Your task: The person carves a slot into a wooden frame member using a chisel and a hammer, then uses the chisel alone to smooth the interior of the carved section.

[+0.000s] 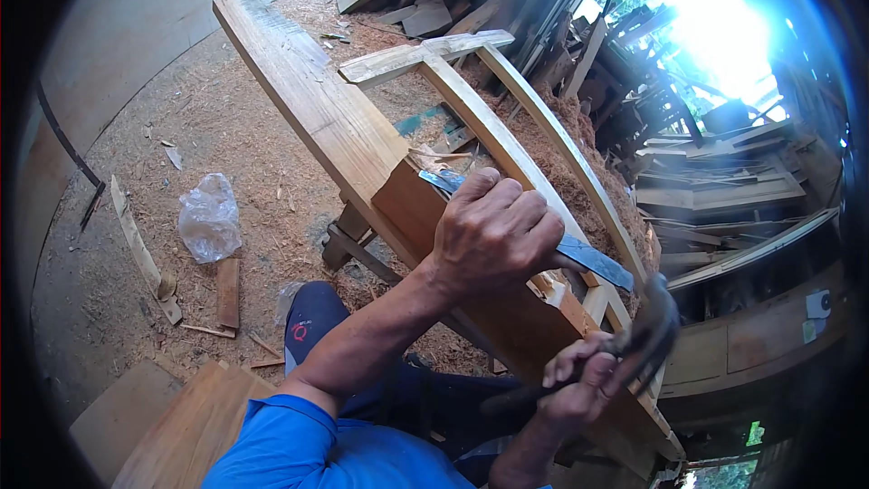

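Observation:
My left hand (498, 226) is closed in a fist around a long, flat, bluish metal bar (593, 261). Both ends of the bar stick out from the fist, above a wide wooden plank (344, 136). Lower right, my right hand (579, 380) grips the dark handle of a hammer. The curved dark hammer head (665, 321) is smeared by motion, close to the bar's right end. Splintered pale wood (552, 288) shows on the plank's edge below the bar. Joined to the plank is a frame of curved wooden rails (489, 118).
Wood shavings cover the floor (281, 190). A clear plastic bag (210, 217) and wood offcuts (228, 294) lie left. A wooden support (348, 235) stands under the plank. Stacked boards (724, 190) fill the right side, and a wooden board (186, 426) sits at lower left.

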Motion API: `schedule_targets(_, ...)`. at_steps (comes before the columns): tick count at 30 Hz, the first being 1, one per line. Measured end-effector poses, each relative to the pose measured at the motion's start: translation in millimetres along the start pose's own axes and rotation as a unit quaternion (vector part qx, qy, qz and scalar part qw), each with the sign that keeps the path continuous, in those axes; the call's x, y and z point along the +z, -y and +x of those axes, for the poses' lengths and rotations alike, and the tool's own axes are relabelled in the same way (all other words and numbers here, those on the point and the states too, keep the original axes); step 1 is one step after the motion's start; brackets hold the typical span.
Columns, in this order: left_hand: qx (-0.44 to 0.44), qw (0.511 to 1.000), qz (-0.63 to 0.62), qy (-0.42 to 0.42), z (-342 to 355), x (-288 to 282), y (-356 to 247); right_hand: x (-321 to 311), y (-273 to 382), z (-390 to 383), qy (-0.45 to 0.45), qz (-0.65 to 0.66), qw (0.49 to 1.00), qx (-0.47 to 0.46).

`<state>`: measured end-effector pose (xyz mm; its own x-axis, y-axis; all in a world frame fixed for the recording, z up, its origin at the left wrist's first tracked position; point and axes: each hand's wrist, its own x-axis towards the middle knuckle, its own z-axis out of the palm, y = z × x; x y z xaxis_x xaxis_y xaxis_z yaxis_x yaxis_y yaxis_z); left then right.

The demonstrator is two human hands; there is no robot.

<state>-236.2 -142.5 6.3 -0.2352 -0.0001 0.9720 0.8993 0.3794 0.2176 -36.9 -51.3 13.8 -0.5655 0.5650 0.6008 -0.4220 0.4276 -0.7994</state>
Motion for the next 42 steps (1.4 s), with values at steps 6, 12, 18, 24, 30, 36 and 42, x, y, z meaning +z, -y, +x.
schedule_targets(6, -0.014, 1.000, 0.018, 0.008, -3.0, -3.2, -0.6, -0.5, 22.0, 12.4, -0.071, 0.127, 0.989, -0.004)
schedule_targets(12, -0.019, 1.000, 0.014, 0.017, -1.1, -5.7, 3.1, -5.8, 8.6, 10.3, 0.032, 0.047, 0.997, 0.051)
schedule_targets(18, -0.015, 1.000, 0.011, -0.005, 0.5, -4.2, 6.2, -14.5, -4.6, 10.2, 0.157, -0.075, 0.982, 0.069)
schedule_targets(24, -0.002, 1.000, 0.027, 0.014, -3.1, -7.4, 9.1, -3.1, -11.0, 13.5, 0.076, 0.111, 0.990, 0.041)
schedule_targets(30, -0.001, 1.000, 0.021, 0.015, -1.3, -6.2, 10.0, 8.8, 19.0, 10.3, -0.044, 0.197, 0.979, -0.021)
schedule_targets(36, 0.005, 1.000, 0.014, 0.006, 6.7, -8.0, 21.2, 5.2, 5.5, 8.0, 0.061, -0.005, 0.998, 0.012)
schedule_targets(42, 0.040, 0.998, -0.028, 0.025, 17.3, -11.0, -1.8, -28.3, 34.5, 16.1, -0.082, 0.060, 0.992, -0.074)
